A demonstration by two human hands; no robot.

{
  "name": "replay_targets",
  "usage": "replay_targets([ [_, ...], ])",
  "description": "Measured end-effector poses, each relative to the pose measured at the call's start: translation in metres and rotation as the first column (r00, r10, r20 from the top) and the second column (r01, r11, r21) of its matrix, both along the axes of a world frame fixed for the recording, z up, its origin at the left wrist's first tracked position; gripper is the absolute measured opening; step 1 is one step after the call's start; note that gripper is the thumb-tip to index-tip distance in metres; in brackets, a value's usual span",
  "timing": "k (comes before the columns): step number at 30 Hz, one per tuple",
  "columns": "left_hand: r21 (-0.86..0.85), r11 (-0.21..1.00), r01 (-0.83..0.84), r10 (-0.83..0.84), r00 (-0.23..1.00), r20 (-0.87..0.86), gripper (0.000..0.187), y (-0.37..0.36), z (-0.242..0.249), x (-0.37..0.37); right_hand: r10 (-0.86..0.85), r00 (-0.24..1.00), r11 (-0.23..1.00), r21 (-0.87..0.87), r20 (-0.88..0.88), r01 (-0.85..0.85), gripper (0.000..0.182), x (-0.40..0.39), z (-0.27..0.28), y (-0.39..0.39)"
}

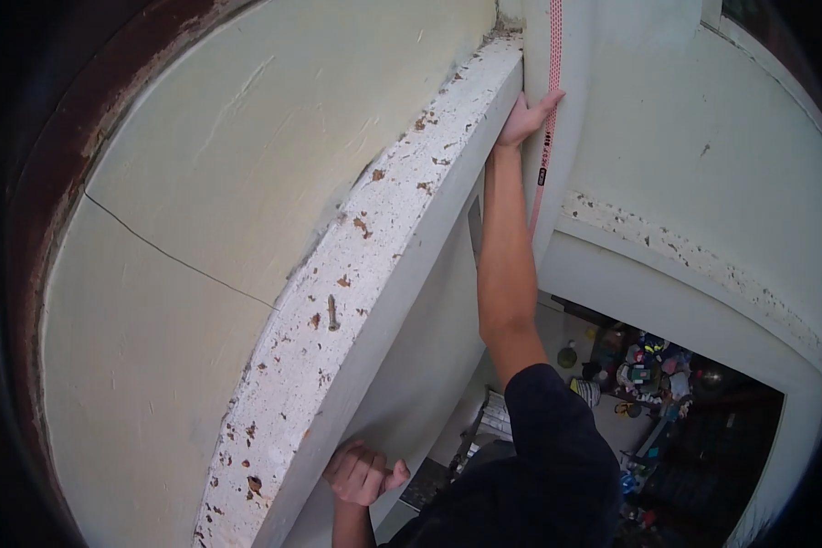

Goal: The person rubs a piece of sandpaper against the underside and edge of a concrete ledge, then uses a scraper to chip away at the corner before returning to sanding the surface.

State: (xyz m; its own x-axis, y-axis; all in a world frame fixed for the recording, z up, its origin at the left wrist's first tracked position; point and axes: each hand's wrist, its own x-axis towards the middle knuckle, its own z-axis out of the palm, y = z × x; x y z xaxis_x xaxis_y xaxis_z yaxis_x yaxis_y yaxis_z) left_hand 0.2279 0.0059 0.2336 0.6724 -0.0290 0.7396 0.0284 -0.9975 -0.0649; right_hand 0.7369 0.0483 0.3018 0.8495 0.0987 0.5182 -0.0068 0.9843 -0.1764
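Curled tight, left hand (363, 473) fingers grip under the chipped white concrete ledge (365, 265). Up top, right hand (526, 119) fingertips press a red-and-white measuring tape (552, 82) against the pale wall; its dark lettering is unreadable.

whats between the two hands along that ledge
In the head view, only the ledge's bare chipped face runs between the lower hand and the upper hand pressing the tape. One rusty screw sits there.
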Motion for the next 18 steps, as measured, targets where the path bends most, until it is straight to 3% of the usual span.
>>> replay_targets([
  [2,0.012,1.000,-0.002,0.002,1.000,0.012,0.020,-0.001,0.000,0.000,0.033,0.999,0.999,-0.026,0.033,-0.032,0.099,-0.018,0.004,-0.004],
  [5,0.038,0.999,-0.013,0.012,0.999,0.029,0.019,0.002,-0.001,0.002,-0.067,0.995,0.996,0.066,0.071,0.063,0.099,-0.012,0.005,0.007],
  [8,0.025,1.000,-0.002,0.002,1.000,0.019,0.019,0.002,-0.003,0.000,-0.068,0.998,0.996,-0.057,0.016,0.069,0.112,0.026,-0.008,0.018],
  [10,0.044,0.999,-0.006,0.006,1.000,0.005,0.020,0.001,0.000,0.000,-0.304,0.952,0.951,-0.055,0.034,0.306,0.112,0.054,-0.018,0.030],
  [11,0.046,0.999,0.001,-0.002,1.000,0.010,0.020,0.002,-0.002,0.001,-0.311,0.949,0.948,-0.051,0.039,0.313,0.112,0.060,-0.021,0.030],
  [14,0.074,0.997,-0.007,0.007,1.000,0.003,0.023,0.003,-0.005,-0.002,-0.167,0.983,0.984,-0.053,0.081,0.171,0.113,0.040,-0.021,0.024],
  [16,0.092,0.996,-0.012,0.013,1.000,-0.005,0.025,0.003,-0.004,0.003,-0.047,0.999,0.998,-0.044,0.009,0.047,0.115,-0.020,0.002,0.003],
  [18,0.091,0.996,-0.014,0.017,1.000,-0.024,0.026,0.002,-0.003,0.002,-0.066,0.997,0.993,-0.097,0.030,0.069,0.115,-0.064,0.000,-0.006],
])
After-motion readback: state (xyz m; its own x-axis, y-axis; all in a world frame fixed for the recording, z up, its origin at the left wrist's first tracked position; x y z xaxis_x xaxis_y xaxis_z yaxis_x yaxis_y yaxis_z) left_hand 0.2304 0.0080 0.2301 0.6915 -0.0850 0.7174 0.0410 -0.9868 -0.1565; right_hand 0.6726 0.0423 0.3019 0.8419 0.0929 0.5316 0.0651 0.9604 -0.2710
